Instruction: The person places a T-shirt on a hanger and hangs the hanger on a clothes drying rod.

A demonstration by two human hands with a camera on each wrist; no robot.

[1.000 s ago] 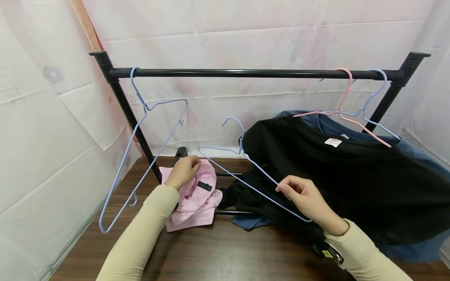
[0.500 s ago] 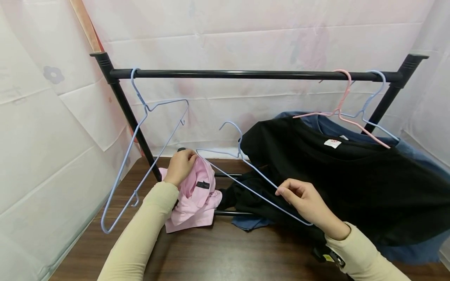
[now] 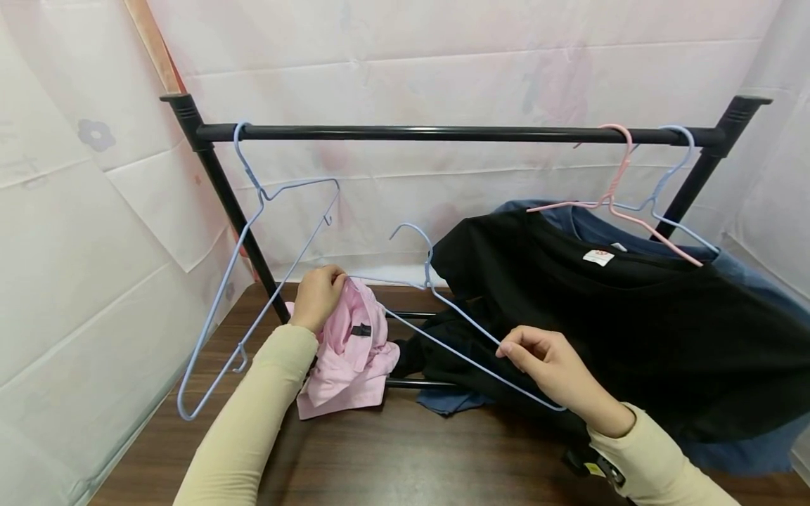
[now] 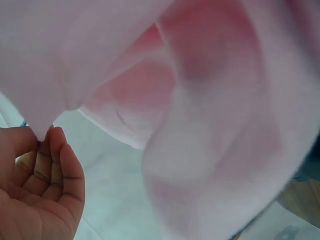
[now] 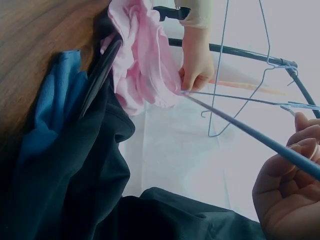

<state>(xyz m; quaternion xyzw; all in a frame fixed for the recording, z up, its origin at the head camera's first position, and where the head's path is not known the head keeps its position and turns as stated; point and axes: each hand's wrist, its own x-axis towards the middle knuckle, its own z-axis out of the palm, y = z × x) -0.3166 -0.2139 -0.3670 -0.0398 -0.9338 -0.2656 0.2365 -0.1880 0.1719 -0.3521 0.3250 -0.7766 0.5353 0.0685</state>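
Observation:
A pink garment (image 3: 354, 351) with a small dark label lies bunched over the rack's lower bars at the left. My left hand (image 3: 318, 299) pinches its upper edge between thumb and fingers; the pinched cloth shows in the left wrist view, above the hand (image 4: 47, 185). My right hand (image 3: 541, 358) pinches a light blue wire hanger (image 3: 465, 316) by its right shoulder. The hanger tilts, its hook up and free of the rail. Its left end reaches the pink cloth near my left fingers and is hidden there in the head view.
A black rack rail (image 3: 418, 133) spans the back. At its left hangs a bare blue hanger (image 3: 218, 302); at its right, a black shirt (image 3: 607, 330) on a pink hanger (image 3: 616, 183) hangs before a blue shirt (image 3: 759, 295). Below is a brown wooden tabletop (image 3: 411, 457).
The held hanger has shifted slightly left and down, its left end now at the pink garment. My left hand has drawn the cloth's edge a little left and up.

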